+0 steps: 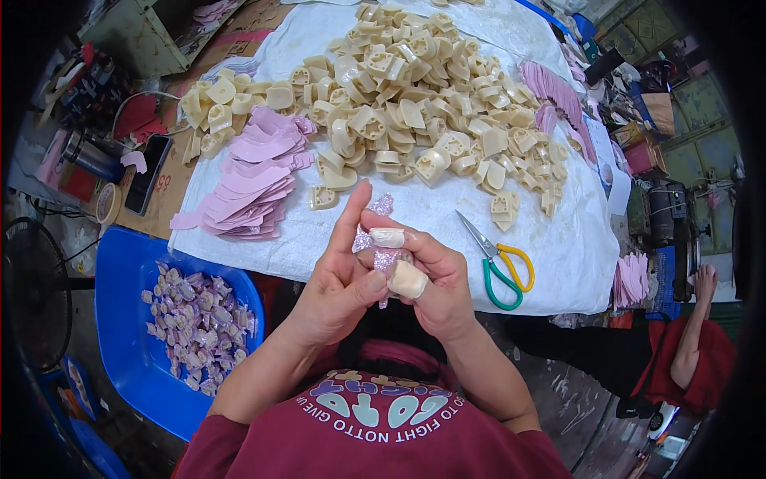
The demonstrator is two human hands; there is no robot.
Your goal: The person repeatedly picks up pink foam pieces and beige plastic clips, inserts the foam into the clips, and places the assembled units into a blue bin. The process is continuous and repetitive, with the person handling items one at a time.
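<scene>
A glittery pink cover piece [386,257] is pinched between my two hands in front of my chest, with parts of it sticking out above and below the fingers. My left hand [337,281] grips its left side between thumb and fingers. On the other side my right hand [440,279] is closed on it, with pale wraps on the thumb and one finger. Whether a cream heel block sits inside the cover is hidden by the fingers. Just beyond, many cream plastic shoe heels [407,112] lie heaped on a white cloth [295,259].
Stacked pink cut pieces [247,184] lie left of the heap. Scissors [501,259] with green and yellow handles rest partly open at right. A blue tub [128,351] at lower left holds glitter-covered heels [199,327]. A phone [148,174] lies at left; another person [686,359] is at right.
</scene>
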